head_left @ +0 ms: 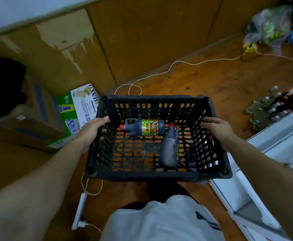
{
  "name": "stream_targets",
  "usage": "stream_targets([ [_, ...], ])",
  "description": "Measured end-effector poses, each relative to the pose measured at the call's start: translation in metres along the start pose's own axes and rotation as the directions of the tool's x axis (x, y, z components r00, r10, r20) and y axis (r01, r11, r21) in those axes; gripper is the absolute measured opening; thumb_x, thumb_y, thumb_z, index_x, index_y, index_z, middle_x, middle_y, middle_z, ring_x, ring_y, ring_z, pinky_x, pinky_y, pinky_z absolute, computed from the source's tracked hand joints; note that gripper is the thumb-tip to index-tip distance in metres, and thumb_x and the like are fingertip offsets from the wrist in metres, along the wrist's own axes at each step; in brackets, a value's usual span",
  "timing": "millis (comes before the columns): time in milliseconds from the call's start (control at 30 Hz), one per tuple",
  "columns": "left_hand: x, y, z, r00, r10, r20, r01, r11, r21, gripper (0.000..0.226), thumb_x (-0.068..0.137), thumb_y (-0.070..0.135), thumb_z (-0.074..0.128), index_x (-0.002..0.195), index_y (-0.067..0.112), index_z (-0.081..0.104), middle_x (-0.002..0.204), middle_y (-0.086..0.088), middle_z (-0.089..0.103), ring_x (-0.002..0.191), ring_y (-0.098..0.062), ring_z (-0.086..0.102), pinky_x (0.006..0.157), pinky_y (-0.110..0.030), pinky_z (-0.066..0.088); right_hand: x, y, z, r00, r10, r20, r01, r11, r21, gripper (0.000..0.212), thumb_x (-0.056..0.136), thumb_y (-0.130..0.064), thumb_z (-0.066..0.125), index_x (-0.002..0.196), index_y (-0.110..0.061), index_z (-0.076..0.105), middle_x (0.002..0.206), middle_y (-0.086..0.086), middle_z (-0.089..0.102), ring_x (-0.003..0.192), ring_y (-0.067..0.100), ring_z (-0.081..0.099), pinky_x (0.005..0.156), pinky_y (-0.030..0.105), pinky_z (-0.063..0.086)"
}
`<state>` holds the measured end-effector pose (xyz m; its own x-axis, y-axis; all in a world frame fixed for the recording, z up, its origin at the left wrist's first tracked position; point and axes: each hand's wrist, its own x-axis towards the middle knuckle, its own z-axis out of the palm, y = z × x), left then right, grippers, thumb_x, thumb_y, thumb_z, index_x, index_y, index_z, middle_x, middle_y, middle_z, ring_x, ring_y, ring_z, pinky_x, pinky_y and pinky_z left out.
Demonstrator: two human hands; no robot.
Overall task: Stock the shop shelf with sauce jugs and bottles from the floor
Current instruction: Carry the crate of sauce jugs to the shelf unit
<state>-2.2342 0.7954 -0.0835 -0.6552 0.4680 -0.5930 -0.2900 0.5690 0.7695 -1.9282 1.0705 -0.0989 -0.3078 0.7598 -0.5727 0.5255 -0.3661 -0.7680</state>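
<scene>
Both hands, left hand (94, 128) and right hand (217, 128), had fingers curled over the black crate (210, 153) rims, two sauce jugs (145, 129) lying inside.

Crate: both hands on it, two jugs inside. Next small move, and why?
Probably carry the black crate right toward the white shelf unit. The left hand and right hand grip opposite walls, and two sauce jugs lie loose inside, unshelved.

Shop backroom: cartons (38, 115), floor bottles (270, 108).
</scene>
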Motion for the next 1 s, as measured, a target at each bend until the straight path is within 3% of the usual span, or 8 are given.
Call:
stream_targets([
  [133, 0.071, 0.060, 0.017, 0.998, 0.032, 0.052, -0.033, 0.999, 0.028, 0.026, 0.090, 0.042, 0.060, 0.103, 0.022, 0.068, 0.104, 0.001, 0.065, 0.104, -0.019, 0.058, 0.075, -0.033, 0.043, 0.058, -0.040, -0.003, 0.999, 0.012, -0.051, -0.011, 1.000, 0.028, 0.036, 0.086, -0.017, 0.069, 0.121, -0.020, 0.066, 0.115, 0.007, 0.063, 0.100, 0.023, 0.059, 0.075, 0.032, 0.046],
  [267, 0.143, 0.118, 0.033, 0.991, 0.039, 0.125, -0.048, 0.996, 0.077, 0.026, 0.089, 0.045, 0.061, 0.105, 0.025, 0.067, 0.116, 0.001, 0.063, 0.108, -0.020, 0.058, 0.079, -0.036, 0.046, 0.107, -0.076, -0.007, 0.993, 0.034, -0.116, -0.026, 0.997, 0.074, 0.035, 0.085, -0.015, 0.070, 0.119, -0.020, 0.067, 0.108, 0.008, 0.063, 0.078, 0.012, 0.055, 0.063, 0.026, 0.044],
  [567, 0.332, 0.249, 0.090, 0.913, 0.015, 0.408, -0.121, 0.965, 0.234, 0.020, 0.088, 0.041, 0.066, 0.104, 0.030, 0.068, 0.120, 0.006, 0.062, 0.111, -0.018, 0.058, 0.079, -0.038, 0.048, 0.203, -0.141, -0.008, 0.917, 0.183, -0.354, -0.105, 0.968, 0.227, 0.034, 0.082, -0.014, 0.072, 0.115, -0.022, 0.067, 0.080, -0.002, 0.061, 0.068, 0.012, 0.055, 0.059, 0.027, 0.041],
  [767, 0.407, 0.342, 0.168, 0.856, 0.067, 0.513, -0.272, 0.902, 0.335, 0.019, 0.086, 0.036, 0.068, 0.103, 0.028, 0.069, 0.112, 0.005, 0.065, 0.104, -0.016, 0.059, 0.070, -0.029, 0.044, 0.235, -0.168, -0.026, 0.826, 0.283, -0.487, -0.121, 0.934, 0.336, 0.038, 0.083, -0.017, 0.072, 0.120, -0.021, 0.066, 0.105, 0.007, 0.064, 0.080, 0.015, 0.057, 0.068, 0.031, 0.046],
  [1000, 0.457, 0.419, 0.303, 0.777, 0.013, 0.629, -0.368, 0.820, 0.438, 0.016, 0.086, 0.035, 0.067, 0.099, 0.027, 0.070, 0.109, 0.000, 0.066, 0.105, -0.020, 0.059, 0.080, -0.039, 0.048, 0.289, -0.160, -0.081, 0.725, 0.393, -0.565, -0.121, 0.881, 0.457, 0.037, 0.082, -0.021, 0.072, 0.118, -0.026, 0.066, 0.120, 0.005, 0.063, 0.104, 0.024, 0.059, 0.078, 0.034, 0.049],
])
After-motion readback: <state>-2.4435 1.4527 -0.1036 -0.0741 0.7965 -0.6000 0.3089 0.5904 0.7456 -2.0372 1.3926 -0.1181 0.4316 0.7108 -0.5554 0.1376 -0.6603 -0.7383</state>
